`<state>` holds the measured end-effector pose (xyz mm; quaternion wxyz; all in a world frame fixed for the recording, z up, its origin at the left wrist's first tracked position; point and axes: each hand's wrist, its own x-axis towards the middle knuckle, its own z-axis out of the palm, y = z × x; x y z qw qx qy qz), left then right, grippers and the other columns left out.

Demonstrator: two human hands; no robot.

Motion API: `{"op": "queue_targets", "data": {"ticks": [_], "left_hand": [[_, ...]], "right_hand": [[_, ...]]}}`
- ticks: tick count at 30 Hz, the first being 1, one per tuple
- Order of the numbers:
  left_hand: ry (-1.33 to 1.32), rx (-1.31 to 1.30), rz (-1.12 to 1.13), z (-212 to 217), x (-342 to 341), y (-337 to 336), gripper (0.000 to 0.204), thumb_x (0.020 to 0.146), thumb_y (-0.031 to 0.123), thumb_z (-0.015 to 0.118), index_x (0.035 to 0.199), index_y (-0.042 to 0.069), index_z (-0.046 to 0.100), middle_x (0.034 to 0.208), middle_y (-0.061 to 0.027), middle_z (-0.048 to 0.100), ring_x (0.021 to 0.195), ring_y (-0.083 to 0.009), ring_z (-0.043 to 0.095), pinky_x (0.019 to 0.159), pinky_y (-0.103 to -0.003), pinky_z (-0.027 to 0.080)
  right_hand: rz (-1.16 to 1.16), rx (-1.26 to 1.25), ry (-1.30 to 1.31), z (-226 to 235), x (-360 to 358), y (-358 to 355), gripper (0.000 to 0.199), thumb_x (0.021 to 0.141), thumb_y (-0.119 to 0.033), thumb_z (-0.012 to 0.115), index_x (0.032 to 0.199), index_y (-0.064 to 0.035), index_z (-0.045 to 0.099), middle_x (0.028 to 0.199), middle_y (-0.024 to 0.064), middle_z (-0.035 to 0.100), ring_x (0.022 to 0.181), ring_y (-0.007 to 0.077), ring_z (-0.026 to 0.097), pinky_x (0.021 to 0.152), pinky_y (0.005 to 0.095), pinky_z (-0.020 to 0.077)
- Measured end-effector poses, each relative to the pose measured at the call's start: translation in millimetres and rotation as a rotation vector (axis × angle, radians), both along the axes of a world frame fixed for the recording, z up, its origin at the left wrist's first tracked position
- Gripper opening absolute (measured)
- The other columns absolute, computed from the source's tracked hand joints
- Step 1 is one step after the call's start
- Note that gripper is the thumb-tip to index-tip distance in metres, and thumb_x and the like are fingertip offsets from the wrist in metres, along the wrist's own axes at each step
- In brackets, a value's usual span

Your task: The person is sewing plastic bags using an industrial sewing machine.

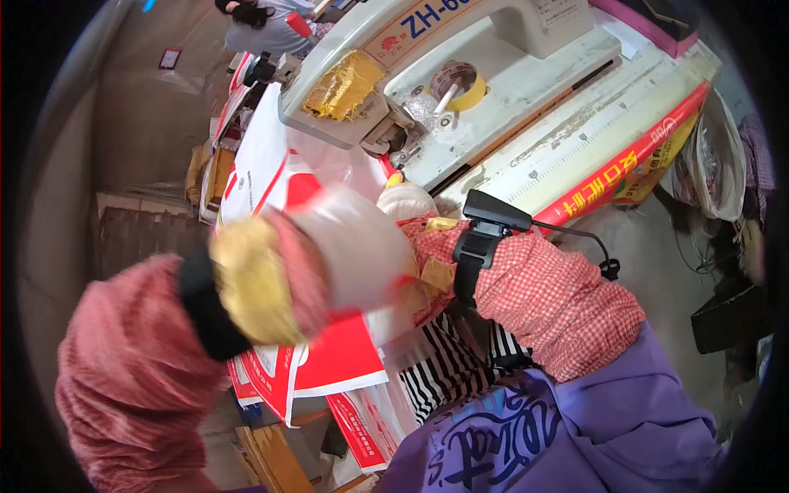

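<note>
A red-and-white printed sack (263, 177) hangs in front of the sewing machine (353, 90), its edge near the needle and presser foot. My right hand (407, 200), in a white glove with a yellow fingertip, is closed at that edge just below the presser foot; part of it is hidden behind my left hand. Closer to me, my left hand (353, 246) is raised over the sack, white-gloved with yellow tape at the wrist. Motion smears its fingers, so its grip cannot be made out. More red-and-white sacks (341, 361) lie under my arms and against my lap.
A yellow tape roll (462, 86) rests on the machine bed. The pale worktable (567, 144) with a red-edged strip runs off to the right. A white bag (715, 164) hangs at its far end. Wooden pieces (275, 456) stand low left. Another person (267, 29) is at the back.
</note>
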<state>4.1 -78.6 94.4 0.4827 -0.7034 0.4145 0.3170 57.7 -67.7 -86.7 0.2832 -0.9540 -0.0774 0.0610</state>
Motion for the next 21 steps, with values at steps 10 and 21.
{"op": "queue_targets", "data": {"ticks": [10,21], "left_hand": [[0.484,-0.182,0.225,-31,-65,-6,0.015,0.063,0.010,0.066,0.076,0.002,0.069,0.064,-0.0098,0.062,0.060,-0.0276,0.062,0.054,-0.039,0.047],[0.293,-0.270,0.098,-32,-45,-16,0.015,0.073,0.014,0.060,0.086,0.009,0.065,0.074,-0.0093,0.064,0.070,-0.0276,0.065,0.061,-0.039,0.053]], "right_hand": [[0.087,0.032,0.139,15,-4,-5,0.025,0.077,-0.024,0.069,0.092,-0.0045,0.069,0.090,0.0139,0.067,0.085,0.0295,0.065,0.077,0.0451,0.0509],[0.024,0.071,0.053,9,-11,-7,0.024,0.080,-0.024,0.062,0.089,-0.0029,0.067,0.085,0.0160,0.066,0.077,0.0312,0.064,0.070,0.0442,0.0513]]}}
